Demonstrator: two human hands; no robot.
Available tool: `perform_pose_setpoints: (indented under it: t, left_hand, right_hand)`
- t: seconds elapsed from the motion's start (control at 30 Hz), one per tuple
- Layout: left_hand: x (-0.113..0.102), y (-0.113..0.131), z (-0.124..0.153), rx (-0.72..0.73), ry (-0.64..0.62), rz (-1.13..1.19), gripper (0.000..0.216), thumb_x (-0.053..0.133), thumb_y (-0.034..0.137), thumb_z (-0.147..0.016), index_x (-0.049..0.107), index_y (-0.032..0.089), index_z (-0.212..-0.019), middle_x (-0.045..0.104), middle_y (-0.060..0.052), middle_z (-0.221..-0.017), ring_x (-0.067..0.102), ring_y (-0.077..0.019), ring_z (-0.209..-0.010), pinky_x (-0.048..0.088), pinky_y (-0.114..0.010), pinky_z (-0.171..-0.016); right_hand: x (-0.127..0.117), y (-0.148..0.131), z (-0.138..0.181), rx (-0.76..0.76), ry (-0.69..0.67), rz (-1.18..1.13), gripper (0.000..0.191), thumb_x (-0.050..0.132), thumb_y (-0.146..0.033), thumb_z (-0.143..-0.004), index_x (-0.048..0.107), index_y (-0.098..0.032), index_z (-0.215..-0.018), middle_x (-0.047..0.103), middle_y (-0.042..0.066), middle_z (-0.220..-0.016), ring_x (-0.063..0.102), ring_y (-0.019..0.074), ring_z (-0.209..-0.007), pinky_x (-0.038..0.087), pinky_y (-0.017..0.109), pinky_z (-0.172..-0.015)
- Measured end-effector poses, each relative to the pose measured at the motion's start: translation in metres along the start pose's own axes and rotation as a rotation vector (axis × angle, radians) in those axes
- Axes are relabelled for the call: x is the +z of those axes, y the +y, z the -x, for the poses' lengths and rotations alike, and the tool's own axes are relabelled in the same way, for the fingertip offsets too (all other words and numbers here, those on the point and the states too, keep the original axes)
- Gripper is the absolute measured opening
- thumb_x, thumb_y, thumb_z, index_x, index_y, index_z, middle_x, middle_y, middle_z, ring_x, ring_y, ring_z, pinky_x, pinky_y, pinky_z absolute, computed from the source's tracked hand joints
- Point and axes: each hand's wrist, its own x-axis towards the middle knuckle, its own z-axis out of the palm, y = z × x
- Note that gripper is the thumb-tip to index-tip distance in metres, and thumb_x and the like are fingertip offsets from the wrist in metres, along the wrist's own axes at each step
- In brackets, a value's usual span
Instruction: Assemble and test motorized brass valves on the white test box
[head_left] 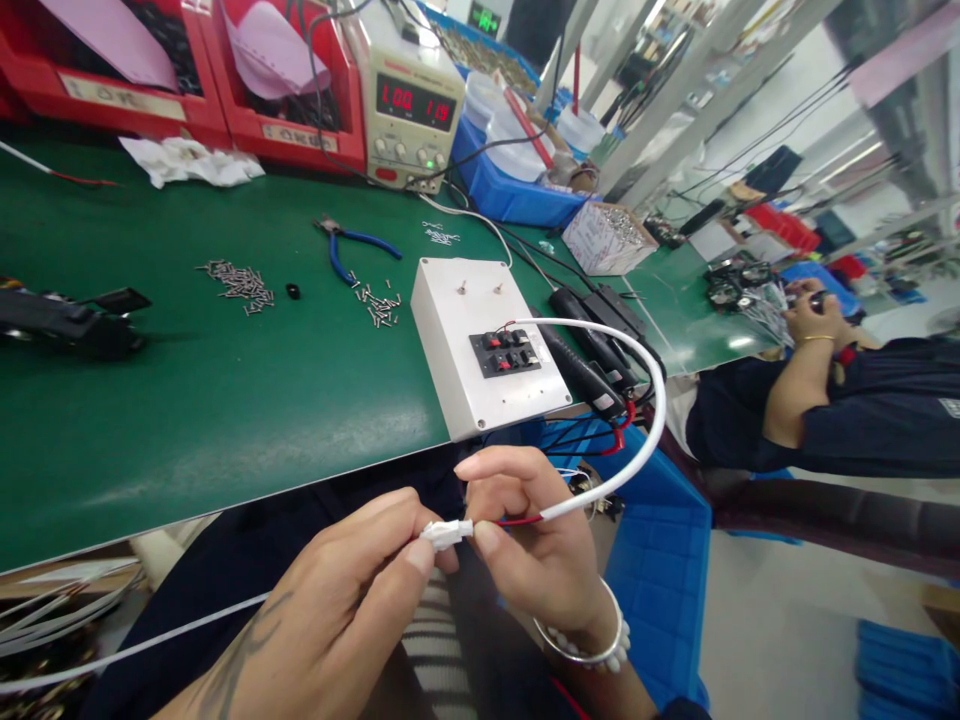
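Note:
In front of the bench edge, my left hand (352,590) pinches a white plastic wire connector (444,534) between thumb and fingers. My right hand (536,550) is closed on the connector's other end, where red wire leaves the white cable (652,430). That cable loops up to the black spring-terminal block (506,354) on a light grey switch box (450,330). Another white cable (187,625) runs from the lower left behind my left hand. Whether the connector halves are fully mated, I cannot tell.
Blue-handled pliers (360,243) and several piles of screws (244,285) lie on the green bench (315,370). Behind are a power supply (409,100) and red bins (292,135). A blue crate (660,560) stands beneath the bench. A co-worker's arm (802,370) is at right.

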Motion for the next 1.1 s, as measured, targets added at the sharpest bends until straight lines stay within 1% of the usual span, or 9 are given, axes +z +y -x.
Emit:
perform_pose_setpoints:
  t: [0.1,0.17,0.27,0.33,0.43,0.53,0.7,0.93,1.1]
  left_hand:
    - [0.004,-0.005,0.012,-0.156,0.170,0.024,0.023,0.061,0.045,-0.088,0.078,0.031,-0.089,0.079,0.003,-0.105,0.072,-0.0196,-0.101,0.056,-0.023,-0.091]
    - [0.004,-0.009,0.016,-0.254,0.217,0.065,0.026,0.063,0.048,-0.088,0.079,0.031,-0.099,0.077,0.002,-0.117,0.068,-0.0223,-0.113,0.053,-0.027,-0.100]
    - [0.000,-0.009,0.011,-0.338,0.018,0.194,0.040,0.052,0.056,-0.094,0.078,0.026,-0.090,0.074,-0.004,-0.088,0.066,-0.0213,-0.085,0.055,-0.028,-0.073]
    - [-0.004,-0.008,0.003,-0.398,-0.122,0.315,0.048,0.045,0.059,-0.096,0.074,0.022,-0.087,0.060,-0.002,-0.067,0.051,-0.0154,-0.061,0.043,-0.024,-0.054]
    - [-0.005,-0.005,-0.006,-0.448,-0.181,0.483,0.040,0.041,0.054,-0.097,0.062,0.020,-0.092,0.052,0.001,-0.063,0.031,-0.0112,-0.053,0.024,-0.023,-0.048]
    - [-0.002,-0.003,-0.006,-0.440,-0.200,0.514,0.029,0.037,0.047,-0.098,0.052,0.022,-0.093,0.051,0.003,-0.064,0.026,-0.0108,-0.051,0.018,-0.025,-0.049]
    - [-0.004,-0.005,0.001,-0.376,-0.155,0.411,0.015,0.039,0.030,-0.098,0.052,0.024,-0.094,0.051,0.002,-0.074,0.041,-0.0135,-0.064,0.034,-0.025,-0.058]
    - [-0.010,-0.010,0.001,-0.232,-0.134,0.208,0.017,0.046,0.034,-0.099,0.059,0.026,-0.091,0.048,0.004,-0.072,0.039,-0.0128,-0.063,0.038,-0.020,-0.055]
    - [-0.011,-0.008,-0.002,-0.202,-0.111,0.178,0.017,0.047,0.033,-0.099,0.059,0.026,-0.089,0.046,0.005,-0.069,0.039,-0.0117,-0.060,0.038,-0.018,-0.053]
  right_hand:
    - [0.001,0.000,0.001,0.002,-0.013,-0.003,0.045,0.057,-0.006,-0.089,0.056,-0.023,-0.131,0.049,-0.007,-0.066,0.044,0.0063,-0.055,0.037,0.017,-0.051]
    - [0.002,0.000,0.001,0.000,-0.023,-0.021,0.047,0.057,-0.005,-0.089,0.057,-0.023,-0.132,0.049,-0.007,-0.066,0.044,0.0060,-0.055,0.037,0.016,-0.051]
    - [0.002,0.000,0.001,0.003,-0.036,-0.040,0.049,0.057,-0.003,-0.088,0.056,-0.024,-0.132,0.049,-0.007,-0.066,0.045,0.0059,-0.055,0.036,0.016,-0.051]
    - [0.002,0.000,0.000,0.009,-0.035,-0.035,0.048,0.057,-0.003,-0.088,0.057,-0.023,-0.132,0.049,-0.007,-0.066,0.044,0.0059,-0.055,0.036,0.016,-0.051]
    - [0.001,-0.001,0.000,0.034,-0.023,0.000,0.044,0.057,-0.005,-0.088,0.057,-0.022,-0.129,0.047,-0.007,-0.064,0.042,0.0060,-0.054,0.036,0.017,-0.051]
    - [0.002,-0.001,0.001,0.051,-0.021,0.025,0.043,0.057,-0.006,-0.087,0.057,-0.022,-0.127,0.046,-0.008,-0.064,0.042,0.0061,-0.053,0.036,0.017,-0.051]
    - [0.002,-0.001,0.002,0.048,-0.016,0.018,0.041,0.056,-0.007,-0.088,0.057,-0.021,-0.126,0.047,-0.007,-0.064,0.042,0.0067,-0.053,0.036,0.018,-0.051]
    - [0.003,-0.004,0.003,0.034,-0.061,-0.096,0.036,0.051,-0.009,-0.094,0.057,-0.021,-0.127,0.046,-0.006,-0.065,0.042,0.0066,-0.053,0.035,0.018,-0.050]
    - [0.005,-0.005,0.004,0.072,0.000,-0.063,0.029,0.050,-0.011,-0.095,0.057,-0.020,-0.122,0.047,-0.006,-0.063,0.042,0.0070,-0.050,0.035,0.019,-0.049]
